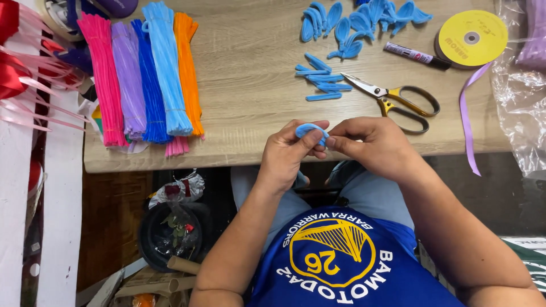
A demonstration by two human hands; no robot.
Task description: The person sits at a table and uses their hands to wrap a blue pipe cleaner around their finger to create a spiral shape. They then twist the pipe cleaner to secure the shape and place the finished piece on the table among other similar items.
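Far left on the wooden bench [256, 74] lie bundles of pipe cleaners [142, 79] in pink, lilac, dark blue, light blue and orange, and at the near edge the left hand [287, 153] has its fingers [310, 138] pinched shut on a bent light-blue pipe cleaner [311, 130], held just above the bench edge. The right hand [372, 145] meets it there, fingers closed on the same piece, while beyond lie cut blue lengths [321, 82], folded blue loops [358, 23], gold-handled scissors [395, 96], a marker [415, 55] and a yellow ribbon spool [471, 38].
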